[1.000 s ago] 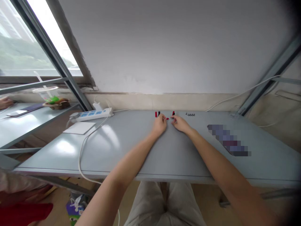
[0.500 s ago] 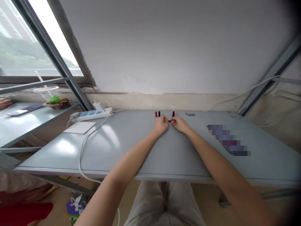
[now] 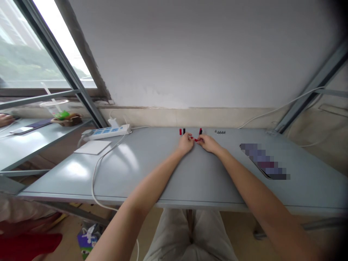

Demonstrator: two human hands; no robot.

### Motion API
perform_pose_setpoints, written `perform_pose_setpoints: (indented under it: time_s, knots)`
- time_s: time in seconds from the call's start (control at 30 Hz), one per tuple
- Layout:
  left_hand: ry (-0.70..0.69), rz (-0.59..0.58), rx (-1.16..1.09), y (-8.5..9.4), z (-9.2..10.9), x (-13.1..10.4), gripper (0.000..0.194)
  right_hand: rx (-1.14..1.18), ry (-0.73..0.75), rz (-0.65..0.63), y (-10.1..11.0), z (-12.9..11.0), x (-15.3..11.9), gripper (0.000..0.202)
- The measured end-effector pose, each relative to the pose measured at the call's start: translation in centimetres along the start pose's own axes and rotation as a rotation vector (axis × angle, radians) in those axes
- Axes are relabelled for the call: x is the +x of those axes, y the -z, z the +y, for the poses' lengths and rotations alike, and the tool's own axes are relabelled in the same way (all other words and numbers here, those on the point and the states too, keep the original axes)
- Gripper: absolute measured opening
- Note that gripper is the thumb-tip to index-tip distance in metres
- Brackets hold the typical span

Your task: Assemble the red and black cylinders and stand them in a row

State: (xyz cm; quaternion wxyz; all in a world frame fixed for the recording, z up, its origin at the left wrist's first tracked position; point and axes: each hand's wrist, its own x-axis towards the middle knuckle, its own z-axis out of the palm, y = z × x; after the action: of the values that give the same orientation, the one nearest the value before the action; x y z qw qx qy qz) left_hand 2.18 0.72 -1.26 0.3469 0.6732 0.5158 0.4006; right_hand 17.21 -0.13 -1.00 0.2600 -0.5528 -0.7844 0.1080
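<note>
Over the back middle of the desk (image 3: pixel 152 166), my two hands are close together, fingertips almost meeting. My left hand (image 3: pixel 186 143) is closed in a pinch, with a small red piece (image 3: pixel 191 137) showing at its fingertips. Between finger and thumb, my right hand (image 3: pixel 208 143) grips a small red cylinder (image 3: pixel 196 140). Whether the two red pieces are joined is too small to tell. Just beyond my left hand stand a red cylinder (image 3: pixel 180 132) and a black cylinder (image 3: pixel 184 131). A red-and-black cylinder (image 3: pixel 200 131) is right behind my right hand.
Several small metal pieces (image 3: pixel 220 132) lie in a row at the back. A phone-like blurred object (image 3: pixel 263 161) is on the right. To the left are a power strip (image 3: pixel 110 132), a white card (image 3: pixel 92 147) and a white cable (image 3: pixel 95 170) crossing the desk.
My left hand has drawn slightly left, and a second red bit now shows at its fingertips. My right hand has hardly moved.
</note>
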Motion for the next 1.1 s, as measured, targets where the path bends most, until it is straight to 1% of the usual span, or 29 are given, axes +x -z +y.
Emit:
perform_pose_setpoints:
  time_s: [0.1, 0.17, 0.27, 0.4, 0.53, 0.7, 0.8, 0.93, 1.0, 1.1]
  knots:
    - [0.114, -0.011, -0.148, 0.1, 0.7, -0.2, 0.015, 0.057, 0.004, 0.026, 0.4, -0.3, 0.0, 0.005]
    - [0.153, -0.029, -0.257, 0.3, 1.1, -0.3, 0.011, 0.085, 0.005, 0.041, 0.6, -0.6, 0.0, 0.005]
    - [0.16, -0.027, -0.366, 0.5, 1.6, -0.5, 0.01, 0.109, -0.002, 0.048, 0.7, -0.9, 0.0, 0.006]
    - [0.141, 0.035, -0.41, 0.8, 1.6, -0.4, 0.011, 0.092, -0.018, 0.042, 0.7, -0.7, 0.0, 0.007]
    - [0.135, 0.08, -0.383, 1.1, 1.5, -0.3, 0.013, 0.044, -0.044, 0.042, 0.6, -0.5, -0.1, 0.01]
    - [0.131, 0.056, -0.337, 0.9, 1.6, -0.4, 0.014, 0.04, -0.026, 0.044, 0.7, -1.0, 0.0, 0.013]
    - [0.125, 0.059, -0.324, 0.8, 1.6, -0.3, 0.015, 0.002, -0.048, 0.037, 0.8, -1.0, 0.0, 0.012]
    - [0.088, 0.126, -0.259, 0.9, 1.2, 0.1, 0.015, -0.11, -0.149, 0.048, 1.4, -0.1, 0.1, 0.01]
    - [0.014, 0.123, -0.173, 0.9, 0.9, 0.3, 0.013, -0.142, -0.232, 0.068, 1.9, 0.5, 0.1, 0.009]
    - [-0.117, 0.076, 0.018, 0.7, 0.7, 0.7, 0.008, -0.143, -0.356, 0.121, 2.3, 1.5, 0.1, 0.008]
